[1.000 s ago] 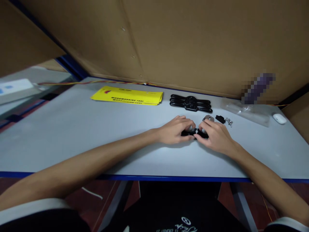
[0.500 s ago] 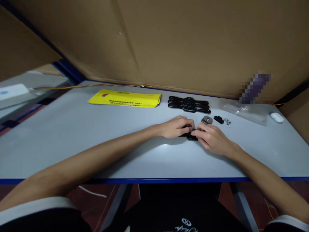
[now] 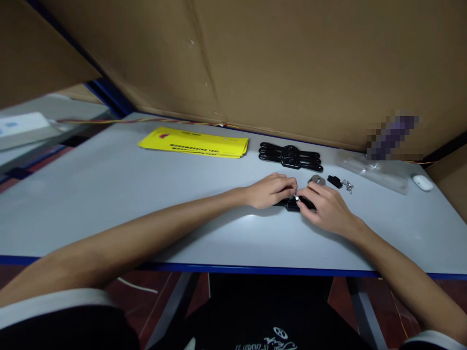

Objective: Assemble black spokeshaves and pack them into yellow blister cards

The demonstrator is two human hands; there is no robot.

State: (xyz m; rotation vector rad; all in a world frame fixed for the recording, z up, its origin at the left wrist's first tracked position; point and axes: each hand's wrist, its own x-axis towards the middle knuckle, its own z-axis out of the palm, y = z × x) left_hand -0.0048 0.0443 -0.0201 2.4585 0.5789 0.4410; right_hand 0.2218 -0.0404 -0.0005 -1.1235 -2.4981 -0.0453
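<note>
Leftmost on a grey table (image 3: 219,238), yellow printed sheets (image 3: 195,142) lie stacked as a person works barehanded toward the right. On the tabletop between the two hands sits a black tool (image 3: 293,207), dark and slim-handled with a broader middle, much of it covered by fingers. Its long axis runs left to right, roughly along the table's near edge; which side is its front cannot be told. The left hand (image 3: 272,190) bends over the left part, fingers curled and mostly closed, its exact hold hidden. A small bright piece (image 3: 296,198) shows between the two hands' fingertips. The right hand (image 3: 328,205) curls half-closed around the tool's right part, thumb on the near side. Beyond, similar black tools (image 3: 291,156) lie bunched together; farther right come a metal plate (image 3: 317,180), a black block (image 3: 334,182) and silvery bits (image 3: 349,186).
</note>
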